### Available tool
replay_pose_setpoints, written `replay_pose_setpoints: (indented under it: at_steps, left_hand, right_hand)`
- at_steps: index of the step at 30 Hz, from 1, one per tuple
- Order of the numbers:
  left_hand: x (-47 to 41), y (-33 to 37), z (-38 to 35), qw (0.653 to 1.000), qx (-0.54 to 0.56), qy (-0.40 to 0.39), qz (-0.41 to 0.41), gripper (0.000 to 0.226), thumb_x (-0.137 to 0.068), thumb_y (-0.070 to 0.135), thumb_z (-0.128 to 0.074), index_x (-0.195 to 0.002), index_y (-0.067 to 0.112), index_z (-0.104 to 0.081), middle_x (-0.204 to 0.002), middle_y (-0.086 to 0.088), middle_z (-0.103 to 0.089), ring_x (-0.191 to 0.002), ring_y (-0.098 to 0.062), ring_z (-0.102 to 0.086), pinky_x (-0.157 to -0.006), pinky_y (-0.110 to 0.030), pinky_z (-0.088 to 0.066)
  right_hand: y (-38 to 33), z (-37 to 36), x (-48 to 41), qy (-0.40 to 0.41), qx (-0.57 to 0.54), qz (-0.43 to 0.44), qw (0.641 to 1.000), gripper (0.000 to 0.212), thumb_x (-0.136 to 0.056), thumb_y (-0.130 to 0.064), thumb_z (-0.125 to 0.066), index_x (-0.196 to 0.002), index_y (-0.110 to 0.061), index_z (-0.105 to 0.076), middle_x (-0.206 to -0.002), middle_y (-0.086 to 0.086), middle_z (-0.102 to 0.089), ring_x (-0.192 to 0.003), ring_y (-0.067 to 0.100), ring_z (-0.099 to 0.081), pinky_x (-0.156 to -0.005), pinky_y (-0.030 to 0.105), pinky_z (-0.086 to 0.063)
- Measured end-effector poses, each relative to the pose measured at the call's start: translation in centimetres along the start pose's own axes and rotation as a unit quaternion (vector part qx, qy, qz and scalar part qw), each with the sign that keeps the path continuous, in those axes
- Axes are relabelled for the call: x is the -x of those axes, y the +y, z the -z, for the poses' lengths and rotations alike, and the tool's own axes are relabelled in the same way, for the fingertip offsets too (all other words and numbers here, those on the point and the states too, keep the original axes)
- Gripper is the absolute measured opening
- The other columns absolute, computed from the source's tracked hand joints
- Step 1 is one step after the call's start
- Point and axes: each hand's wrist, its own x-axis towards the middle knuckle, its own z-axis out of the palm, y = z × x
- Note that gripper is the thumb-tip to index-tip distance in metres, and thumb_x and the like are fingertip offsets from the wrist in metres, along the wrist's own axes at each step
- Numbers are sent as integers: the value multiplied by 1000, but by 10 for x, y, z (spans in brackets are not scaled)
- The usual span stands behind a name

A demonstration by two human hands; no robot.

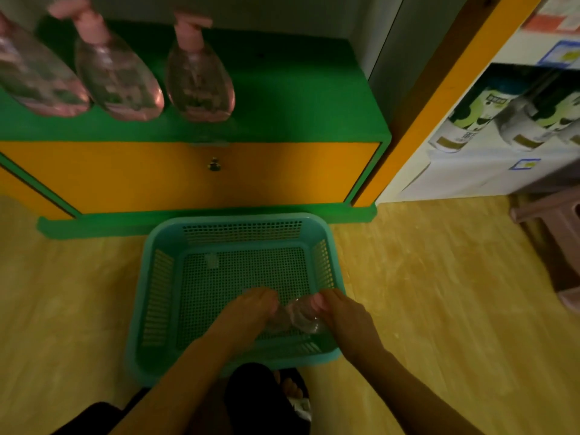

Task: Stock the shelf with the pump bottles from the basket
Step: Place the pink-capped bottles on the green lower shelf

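Four pump bottles (pixel 194 80), one basket (pixel 238 221)

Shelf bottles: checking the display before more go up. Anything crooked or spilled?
Nothing stands out. Three pump bottles stand upright on the green shelf, no spill visible. Both hands hold another in the basket.

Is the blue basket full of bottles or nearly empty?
Nearly empty. The basket shows bare mesh, with one pump bottle lying down, held between the left hand and right hand.
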Motion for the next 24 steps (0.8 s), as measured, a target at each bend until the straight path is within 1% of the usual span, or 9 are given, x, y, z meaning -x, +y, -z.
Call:
replay_pose_setpoints:
  at_steps: [2,6,9,11,14,18,20,22,24]
  left_hand:
    - [2,3,23,999,33,40,13,16,-89,7,-45,-102,7,-54,-107,-5,-57,-102,-19,-53,-86,-29,-44]
    - [5,9,80,993,79,87,-18,12,-88,13,-44,-78,15,-51,-81,1,-56,-79,-14,-52,-71,-29,-46]
    - [10,24,133,993,66,93,-43,10,-87,13,-46,-81,9,-53,-82,-6,-59,-78,-18,-54,-70,-35,-46]
    - [14,32,170,994,41,90,-46,10,-87,11,-47,-79,13,-52,-87,-10,-61,-81,-22,-55,-73,-39,-46]
    - [22,44,219,992,20,109,-52,20,-86,15,-46,-68,23,-43,-85,-13,-63,-79,-27,-57,-71,-42,-45]
    - [31,60,275,988,-16,142,-51,8,-87,13,-50,-86,8,-55,-86,-9,-59,-80,-24,-53,-69,-33,-40]
    - [37,66,298,984,-22,166,-56,19,-87,16,-49,-96,2,-57,-82,0,-55,-77,-19,-49,-66,-30,-38]
    - [39,67,315,980,-20,192,-55,20,-87,15,-50,-95,-1,-57,-73,8,-47,-70,-15,-46,-63,-22,-36]
    - [39,65,325,976,-26,214,-41,14,-86,11,-51,-92,0,-57,-76,2,-53,-73,-18,-51,-67,-26,-40]
  right_hand:
    - [-7,21,-1,1,-30,18,999,80,-72,-74,-1,-109,-25,-52,-109,-5,-61,-90,16,-62,-75,32,-50]
    - [-29,73,-8,17,-69,57,996,39,-91,-51,-33,-109,-23,-54,-108,-3,-62,-90,15,-61,-81,36,-51]
    - [-51,117,-14,28,-30,124,991,33,-92,-42,-42,-116,-23,-55,-116,0,-62,-99,18,-60,-85,38,-50]
    - [-66,147,-18,36,-11,161,986,33,-92,-39,-44,-118,-21,-56,-116,1,-62,-100,18,-59,-81,31,-49]
    - [-91,196,-23,52,-3,201,978,33,-92,-37,-44,-117,-19,-56,-110,1,-63,-94,14,-57,-72,21,-39]
    - [-124,254,-31,76,21,245,966,33,-91,-32,-48,-119,-15,-55,-109,5,-63,-93,18,-57,-76,26,-41]
    - [-138,276,-37,90,38,263,960,34,-91,-31,-49,-120,-13,-55,-109,7,-63,-93,19,-56,-78,30,-43]
    - [-147,292,-44,102,49,273,955,33,-91,-29,-49,-119,-12,-54,-110,8,-62,-92,16,-53,-78,28,-41]
    - [-153,301,-54,109,51,273,954,33,-91,-30,-49,-119,-14,-54,-111,7,-61,-93,14,-52,-79,27,-40]
